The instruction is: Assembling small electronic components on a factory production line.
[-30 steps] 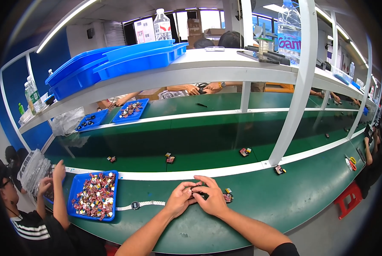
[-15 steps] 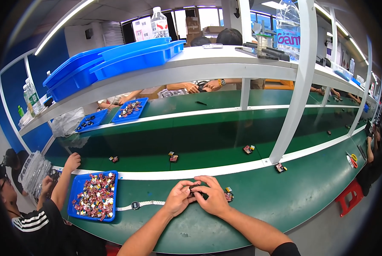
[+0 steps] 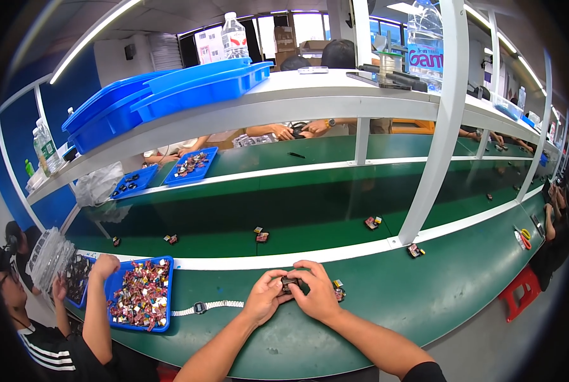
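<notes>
My left hand (image 3: pixel 264 302) and my right hand (image 3: pixel 317 298) meet over the green table, fingers closed around a small dark casing-like part (image 3: pixel 289 286). My fingers cover much of it, so its exact kind cannot be made out. Just beyond my right hand lies a small electronic assembly (image 3: pixel 340 294) in dark red and black with a yellow piece, partly hidden. To the left of my left hand, a digital watch (image 3: pixel 200 308) with a pale link band lies stretched out. Its band runs toward a blue tray (image 3: pixel 170 299) heaped with small red, white and yellow electronic parts.
A co-worker's hand (image 3: pixel 105 265) hovers at the tray, with another tray of dark parts (image 3: pixel 77 280) beside it. Small assemblies (image 3: pixel 262 237) lie spaced along the green belt (image 3: pixel 316 223). A white post (image 3: pixel 434 140) rises right of centre; scissors (image 3: pixel 523 238) lie far right.
The co-worker's arm has swung from the belt edge back to the tray. Another small assembly now shows on the belt's left. Between my hands, more of the dark part is exposed.
</notes>
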